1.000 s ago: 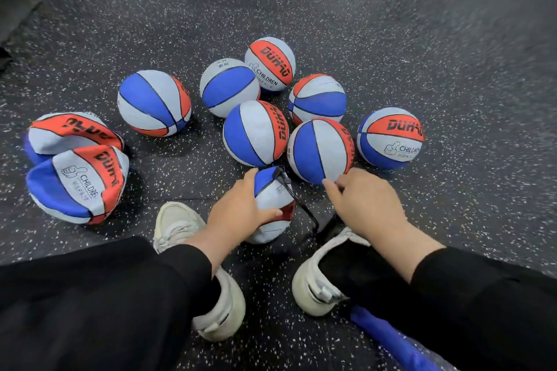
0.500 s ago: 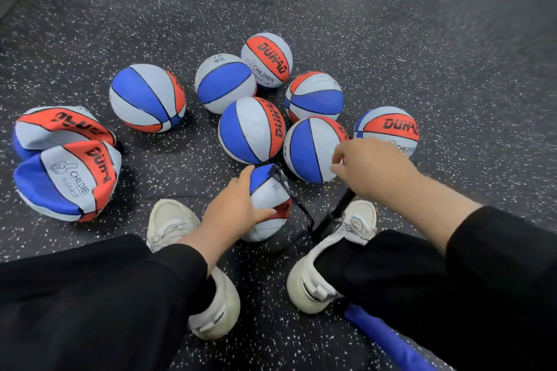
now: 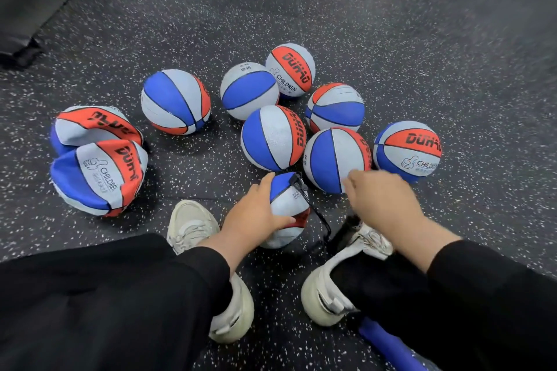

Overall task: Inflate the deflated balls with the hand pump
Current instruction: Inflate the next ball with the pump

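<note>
Here the left hand (image 3: 256, 214) curls its fingers round the half-flat ball (image 3: 287, 211) on the floor, while the pump (image 3: 346, 227) stands just below the right hand's (image 3: 382, 199) fingers (grip blurred, cannot tell).

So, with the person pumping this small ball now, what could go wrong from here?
1. The black hose runs tight from the valve on the held ball; a pull might drag the needle out, since only the left hand steadies it.
2. The pump base sits beside the right shoe; it may tip during strokes by the right hand.
3. The round balls, such as the nearest one, could roll if knocked.
</note>
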Tool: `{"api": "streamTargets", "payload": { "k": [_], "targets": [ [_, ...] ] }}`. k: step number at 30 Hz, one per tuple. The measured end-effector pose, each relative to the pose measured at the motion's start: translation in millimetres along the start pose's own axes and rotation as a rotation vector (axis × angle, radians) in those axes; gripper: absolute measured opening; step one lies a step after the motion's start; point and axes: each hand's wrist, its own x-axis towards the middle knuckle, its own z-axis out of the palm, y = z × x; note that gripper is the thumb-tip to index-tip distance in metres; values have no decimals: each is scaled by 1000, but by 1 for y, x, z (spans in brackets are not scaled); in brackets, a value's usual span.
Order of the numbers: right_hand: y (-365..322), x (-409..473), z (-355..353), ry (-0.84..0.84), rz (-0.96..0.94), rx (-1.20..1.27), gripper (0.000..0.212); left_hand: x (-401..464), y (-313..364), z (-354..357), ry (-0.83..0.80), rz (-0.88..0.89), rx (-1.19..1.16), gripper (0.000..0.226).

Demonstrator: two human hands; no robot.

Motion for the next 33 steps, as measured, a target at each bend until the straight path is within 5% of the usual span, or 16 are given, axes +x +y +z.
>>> {"api": "streamTargets", "payload": {
  "k": [4,10,15,21,26,33],
  "targets": [
    [7,16,-34,44,-1,29,40,3,0,1,-2,-13,-14,108],
    [-16,-21,30,71,165,123,41,-1,0,1,6,6,-13,110],
    [-15,-23,40,-55,73,36,41,-3,0,0,4,-5,-10,111],
    [10,12,-30,88,-3,10,35,1,-1,2,3,-19,-16,112],
    [-10,-23,20,87,137,97,35,-3,-1,1,12,1,-16,111],
    [-4,-12,16,33,-42,-54,52,-5,-3,0,20,10,-6,111]
  ]
}}
